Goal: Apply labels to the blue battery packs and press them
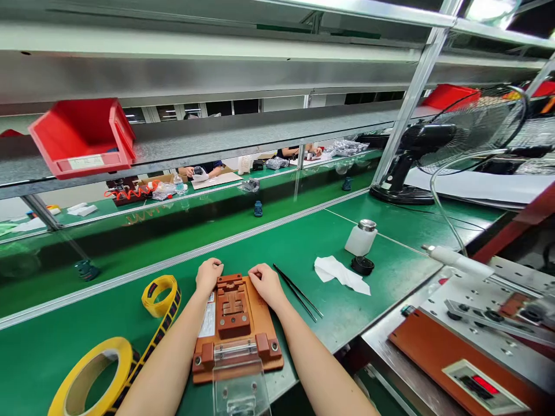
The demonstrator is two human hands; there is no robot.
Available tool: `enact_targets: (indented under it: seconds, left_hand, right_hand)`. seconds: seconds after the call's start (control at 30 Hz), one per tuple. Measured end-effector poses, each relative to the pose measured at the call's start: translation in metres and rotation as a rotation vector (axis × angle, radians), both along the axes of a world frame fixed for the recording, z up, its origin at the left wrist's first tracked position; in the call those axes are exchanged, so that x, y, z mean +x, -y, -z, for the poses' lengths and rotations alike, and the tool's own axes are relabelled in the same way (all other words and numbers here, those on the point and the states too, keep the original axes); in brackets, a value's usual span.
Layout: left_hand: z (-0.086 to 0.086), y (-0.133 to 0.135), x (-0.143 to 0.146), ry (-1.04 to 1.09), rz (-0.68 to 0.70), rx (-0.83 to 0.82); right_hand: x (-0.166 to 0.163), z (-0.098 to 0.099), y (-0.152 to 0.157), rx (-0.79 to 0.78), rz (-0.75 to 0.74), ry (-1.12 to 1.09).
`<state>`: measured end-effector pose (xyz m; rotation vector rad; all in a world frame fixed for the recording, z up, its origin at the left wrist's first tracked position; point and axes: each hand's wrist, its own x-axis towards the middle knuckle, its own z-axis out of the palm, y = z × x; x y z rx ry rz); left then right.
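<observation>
A brown jig (264,323) lies on the green bench in front of me, with a recessed block (233,306) at its middle. Its clear hinged cover (240,387) is swung back toward me. My left hand (209,274) is at the jig's far left corner, its fingers curled together. At the far right corner, my right hand (265,283) has thumb and fingers drawn together. Whatever either hand may hold is too hidden to make out. Black tweezers (299,293) lie right of my right hand. Left of my forearm is a yellow label roll (160,294).
A larger yellow roll (93,378) is at lower left. To the right are a white tissue (340,274), a black cap (362,265), a dispenser bottle (361,238) and a machine (472,341). A fan (411,156) stands behind; a red bin (84,138) sits on the shelf.
</observation>
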<state>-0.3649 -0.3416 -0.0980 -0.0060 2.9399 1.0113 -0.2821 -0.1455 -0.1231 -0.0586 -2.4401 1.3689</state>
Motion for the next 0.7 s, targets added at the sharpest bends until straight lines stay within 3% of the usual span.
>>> enact_targets:
  seconds: [0.17, 0.3, 0.7]
  left_hand:
    - [0.000, 0.000, 0.002, 0.009, 0.012, -0.015]
    - [0.003, -0.001, 0.002, 0.012, 0.025, -0.017]
    - [0.009, -0.006, 0.007, 0.079, 0.022, 0.030]
  right_hand:
    - [-0.006, 0.001, -0.001, -0.015, 0.037, 0.065]
    - [-0.037, -0.008, -0.013, 0.012, 0.033, 0.121]
    - [-0.222, -0.055, -0.076, 0.315, 0.164, 0.198]
